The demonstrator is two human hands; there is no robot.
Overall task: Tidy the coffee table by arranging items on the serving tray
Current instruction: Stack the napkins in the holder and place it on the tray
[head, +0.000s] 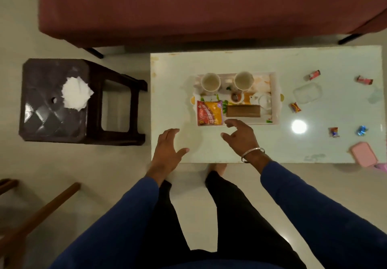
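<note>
Right hand (240,137) empty, near floral serving tray (274,101).

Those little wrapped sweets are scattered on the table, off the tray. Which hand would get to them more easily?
Probably the right hand. The sweets lie to the right of the tray, on that hand's side. The left hand hovers by the table's left end, with the tray between it and them. Both hands hold nothing.

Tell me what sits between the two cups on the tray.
Between the left cup and the right cup on the serving tray, the head view shows only bare patterned tray floor; no item stands in that gap.
</note>
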